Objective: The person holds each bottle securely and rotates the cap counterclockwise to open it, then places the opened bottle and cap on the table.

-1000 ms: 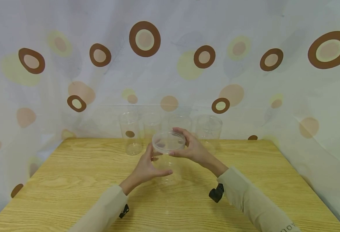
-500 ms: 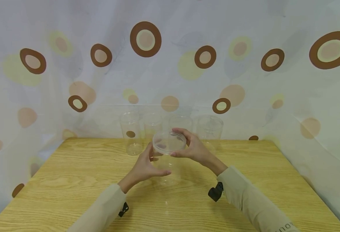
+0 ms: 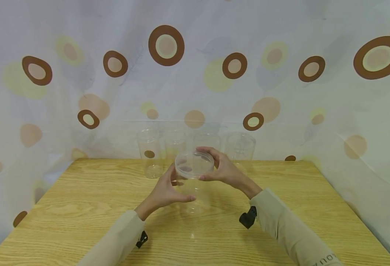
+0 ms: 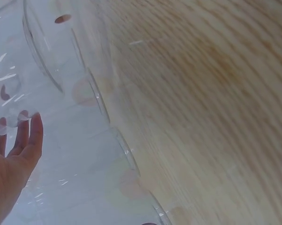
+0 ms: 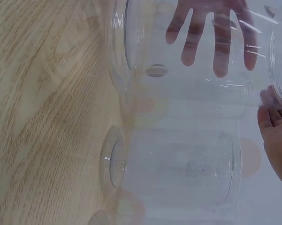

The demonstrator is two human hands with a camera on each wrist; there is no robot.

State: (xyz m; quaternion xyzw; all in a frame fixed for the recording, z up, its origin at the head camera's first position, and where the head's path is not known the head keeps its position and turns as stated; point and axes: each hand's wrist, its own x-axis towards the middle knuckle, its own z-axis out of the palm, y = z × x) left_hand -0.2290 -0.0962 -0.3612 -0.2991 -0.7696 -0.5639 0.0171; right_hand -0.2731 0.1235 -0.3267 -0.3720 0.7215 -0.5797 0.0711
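A clear plastic jar point(image 3: 199, 201) stands upright on the wooden table in front of me, with a clear round lid point(image 3: 194, 165) on its top. My left hand point(image 3: 164, 190) holds the jar's left side, thumb on the near side and fingers on the far side. In the right wrist view the left fingers point(image 5: 220, 47) show through the transparent wall, spread apart. My right hand point(image 3: 227, 170) grips the lid's rim from the right, thumb at the near edge and fingers at the far edge. In the right wrist view this hand point(image 5: 279, 145) is partly cut off.
Several clear jars stand in a row at the table's back edge, among them a tall narrow one point(image 3: 149, 159) on the left and a wider one point(image 3: 240, 147) on the right. A patterned curtain point(image 3: 195, 85) hangs behind the wooden table point(image 3: 65, 207).
My right thumb has shifted slightly right along the near rim, and the right fingertips slightly left along the far rim. The left hand has barely moved.
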